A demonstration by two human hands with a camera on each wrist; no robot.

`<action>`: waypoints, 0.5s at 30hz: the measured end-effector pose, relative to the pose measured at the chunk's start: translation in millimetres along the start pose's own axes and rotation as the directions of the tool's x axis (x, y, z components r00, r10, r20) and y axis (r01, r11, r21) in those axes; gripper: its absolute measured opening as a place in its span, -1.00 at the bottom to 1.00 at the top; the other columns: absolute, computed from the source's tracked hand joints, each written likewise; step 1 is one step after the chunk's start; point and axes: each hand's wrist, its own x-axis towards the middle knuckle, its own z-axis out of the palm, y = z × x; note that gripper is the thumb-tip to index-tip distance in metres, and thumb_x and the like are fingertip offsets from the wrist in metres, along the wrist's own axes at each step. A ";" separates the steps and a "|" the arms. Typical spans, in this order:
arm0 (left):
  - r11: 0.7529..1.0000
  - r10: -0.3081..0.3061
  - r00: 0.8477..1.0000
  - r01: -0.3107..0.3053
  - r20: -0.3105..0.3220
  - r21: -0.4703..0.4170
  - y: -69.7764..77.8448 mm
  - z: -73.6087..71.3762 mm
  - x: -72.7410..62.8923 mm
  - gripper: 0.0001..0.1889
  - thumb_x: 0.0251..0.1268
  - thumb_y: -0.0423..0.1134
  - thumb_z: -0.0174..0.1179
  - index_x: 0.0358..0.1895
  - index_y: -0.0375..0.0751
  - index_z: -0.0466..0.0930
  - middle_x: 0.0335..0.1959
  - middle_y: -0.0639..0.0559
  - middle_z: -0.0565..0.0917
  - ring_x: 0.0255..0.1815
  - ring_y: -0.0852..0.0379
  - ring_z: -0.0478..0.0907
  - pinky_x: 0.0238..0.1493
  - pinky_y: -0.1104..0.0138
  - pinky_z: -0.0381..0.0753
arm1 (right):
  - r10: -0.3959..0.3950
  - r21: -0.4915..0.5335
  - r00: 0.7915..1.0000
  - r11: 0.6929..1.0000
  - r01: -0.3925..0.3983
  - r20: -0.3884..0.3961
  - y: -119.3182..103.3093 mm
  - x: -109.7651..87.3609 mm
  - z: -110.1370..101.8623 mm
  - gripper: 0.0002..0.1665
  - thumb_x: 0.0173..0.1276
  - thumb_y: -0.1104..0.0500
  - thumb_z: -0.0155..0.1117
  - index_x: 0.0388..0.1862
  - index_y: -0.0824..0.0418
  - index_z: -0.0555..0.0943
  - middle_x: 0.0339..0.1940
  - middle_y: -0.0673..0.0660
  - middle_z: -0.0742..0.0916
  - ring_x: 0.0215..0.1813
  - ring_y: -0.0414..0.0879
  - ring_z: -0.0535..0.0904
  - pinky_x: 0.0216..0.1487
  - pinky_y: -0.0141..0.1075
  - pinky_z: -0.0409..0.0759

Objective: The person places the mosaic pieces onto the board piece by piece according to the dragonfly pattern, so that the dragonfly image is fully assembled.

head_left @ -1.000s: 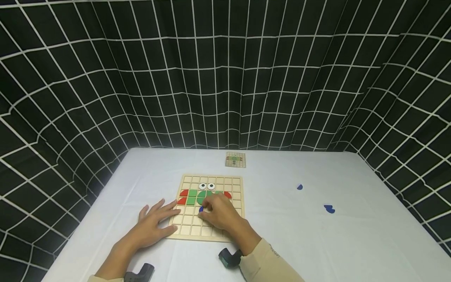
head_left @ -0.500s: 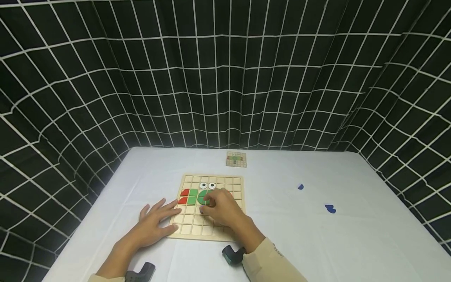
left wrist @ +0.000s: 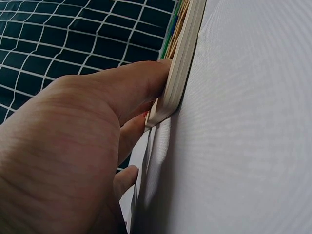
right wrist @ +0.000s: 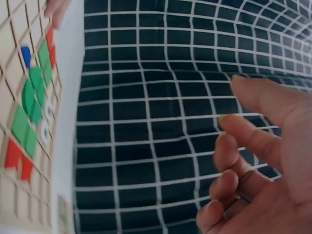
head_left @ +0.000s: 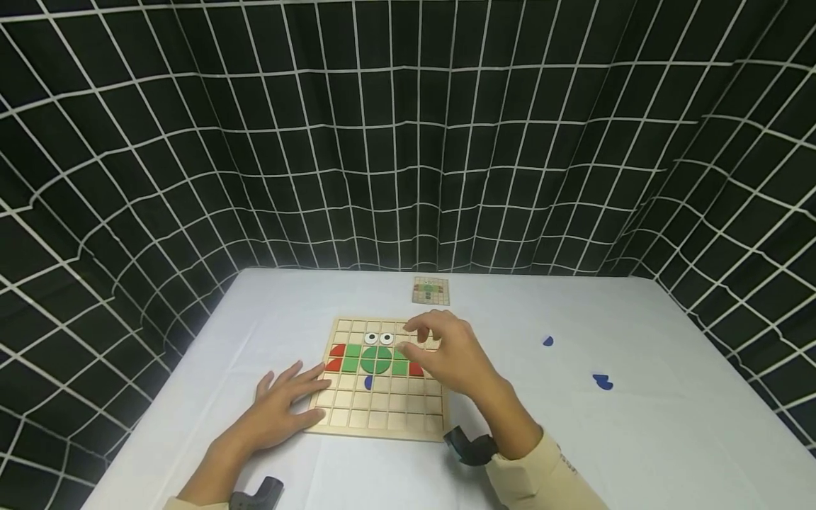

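A wooden grid board (head_left: 357, 418) lies on the white table. My left hand (head_left: 283, 405) rests with spread, straight fingers at its left edge; in the left wrist view the thumb touches the board's rim (left wrist: 181, 73). Above the board's right part hovers my right hand (head_left: 455, 354), fingers loosely bent, thumb apart, holding nothing. Set in the board are a green circle (head_left: 376, 360) of several pieces, green squares (head_left: 350, 358) at its sides, red pieces (head_left: 334, 365) at the ends, and two eye discs (head_left: 379, 338). Below the circle sits one blue half-round piece (head_left: 368, 383).
A small pattern card (head_left: 431, 291) lies behind the board. To the right on the tabletop are a blue piece (head_left: 548, 341) and, nearer, a cluster of blue pieces (head_left: 602, 382). A black curtain with white grid lines (head_left: 408, 142) surrounds the table.
My right hand has let go of the blue piece, leaving it on the board, and has lifted up and to the right. The left hand stays at the board's edge.
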 end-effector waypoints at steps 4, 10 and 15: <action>1.000 -0.008 1.000 0.008 0.006 -0.005 0.9 -0.1 0.4 -0.49 0.18 0.14 0.28 0.19 0.09 0.59 0.40 0.15 0.34 0.47 -0.20 0.03 0.33 -0.24 -0.35 | -0.120 -0.012 0.988 0.993 0.119 -0.094 6.1 -7.4 -24.2 -0.67 0.11 0.16 0.52 -0.13 0.16 0.69 -0.38 -0.10 0.62 -0.22 -0.18 0.47 -0.23 -0.19 0.53; 1.000 -0.002 1.000 0.002 -0.002 -0.006 2.0 -1.5 0.8 -0.50 0.18 0.14 0.27 0.19 0.09 0.59 0.40 0.14 0.35 0.47 -0.22 0.03 0.32 -0.26 -0.34 | -0.306 -0.085 0.917 0.952 0.294 -0.257 30.2 -14.0 -54.4 -0.62 0.03 0.25 0.51 -0.13 0.24 0.66 -0.35 -0.04 0.66 -0.21 -0.10 0.49 -0.23 -0.24 0.47; 1.000 0.000 1.000 0.000 0.001 0.002 0.7 -1.2 0.2 -0.49 0.18 0.13 0.28 0.19 0.09 0.59 0.40 0.14 0.34 0.47 -0.21 0.03 0.32 -0.25 -0.35 | -0.288 -0.143 0.896 0.957 0.254 -0.338 54.4 -18.8 -72.6 -0.63 0.04 0.22 0.47 -0.12 0.27 0.67 -0.35 0.03 0.66 -0.19 -0.07 0.49 -0.19 -0.28 0.43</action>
